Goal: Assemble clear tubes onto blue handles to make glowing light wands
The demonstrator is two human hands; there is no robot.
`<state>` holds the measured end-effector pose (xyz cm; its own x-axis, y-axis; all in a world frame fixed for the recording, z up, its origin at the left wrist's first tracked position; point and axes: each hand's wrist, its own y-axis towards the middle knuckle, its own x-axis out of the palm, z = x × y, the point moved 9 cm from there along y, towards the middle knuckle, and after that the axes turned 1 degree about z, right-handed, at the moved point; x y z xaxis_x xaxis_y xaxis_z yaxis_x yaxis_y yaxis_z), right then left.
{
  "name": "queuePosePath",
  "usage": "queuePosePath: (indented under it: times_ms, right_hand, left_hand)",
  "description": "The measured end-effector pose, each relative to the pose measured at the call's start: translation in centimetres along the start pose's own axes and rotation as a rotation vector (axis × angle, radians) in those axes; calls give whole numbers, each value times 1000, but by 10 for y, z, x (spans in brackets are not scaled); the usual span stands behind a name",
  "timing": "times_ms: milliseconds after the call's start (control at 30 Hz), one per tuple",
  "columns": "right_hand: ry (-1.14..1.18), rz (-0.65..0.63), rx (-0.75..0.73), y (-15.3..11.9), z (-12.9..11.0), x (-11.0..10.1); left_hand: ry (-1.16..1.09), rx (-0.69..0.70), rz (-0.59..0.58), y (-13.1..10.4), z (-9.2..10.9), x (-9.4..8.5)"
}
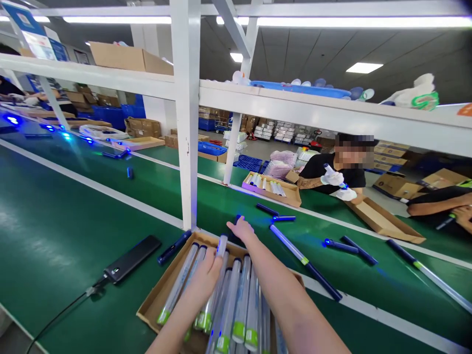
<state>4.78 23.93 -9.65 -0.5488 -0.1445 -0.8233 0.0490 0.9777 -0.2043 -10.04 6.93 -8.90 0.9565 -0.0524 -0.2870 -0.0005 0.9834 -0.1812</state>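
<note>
My left hand [207, 270] is closed round a clear plastic tube [221, 244] above the cardboard tray [149, 309]. Across the tray's far edge, my right hand [242, 230] reaches over the green belt, its fingers closed at a small dark blue piece [239, 217] that looks like a cap; the hand partly covers it. Several clear tubes [233, 300] with dark caps and green-labelled ends lie side by side in the tray. A dark blue penlight-like stick [174, 247] rests against the tray's left corner.
A black power bank [132, 258] with a cable lies on the left. A white post [186, 123] rises behind the tray. Dark blue lights [342, 247] and a long tube [289, 244] lie on the belt. Opposite, a co-worker's gloved hands [334, 179] hold a tube.
</note>
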Motion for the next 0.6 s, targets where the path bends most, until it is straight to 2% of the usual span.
queuePosePath:
  times_ms: [100,200,267,367,433,500,567,600]
  right_hand:
    - [160,-32,53,-5,3,-3]
    - [353,-61,13,-33,20,-27]
    - [484,-73,-59,-73,35,-50]
    - [643,-127,-173,-169,60,-69]
    - [715,-205,-176,-244,77,-59]
    - [876,-298,-13,-308,96,-32]
    - [1014,-341,148,-353,108,-2]
    - [1064,-338,195,-366,111,9]
  left_hand:
    - [-627,-145,17,-5,6,-4]
    - [-1066,-157,-26,-7,28,0]
    - [-1306,-166,-38,-9,41,5]
    - [-1438,-176,-42,-15,60,17]
    - [-1468,-183,-37,-21,71,27]
    - [-1474,-201,-31,-28,79,39]
    - [-1492,-212,-72,-36,88,54]
    - [-1509,-207,-105,-40,92,62]
